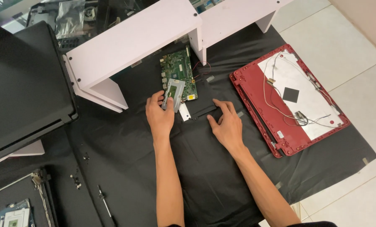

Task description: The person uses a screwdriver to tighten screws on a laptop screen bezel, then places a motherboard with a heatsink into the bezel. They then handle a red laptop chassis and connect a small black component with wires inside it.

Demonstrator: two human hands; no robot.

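Observation:
My left hand (159, 115) grips a small silver metal bracket plate (173, 93) that lies at the lower edge of a green circuit board (178, 72). My right hand (227, 124) rests with fingers spread on a flat black part (204, 101) lying on the black mat, just right of the board. A red and black wire pair (202, 69) loops from the board's right side.
A red laptop lid shell (288, 98) with loose cables lies to the right. White shelf units (129, 40) stand behind the board. A black laptop (24, 84) sits at left. A screwdriver (106, 204) and several screws (76, 178) lie on the black mat (125, 138).

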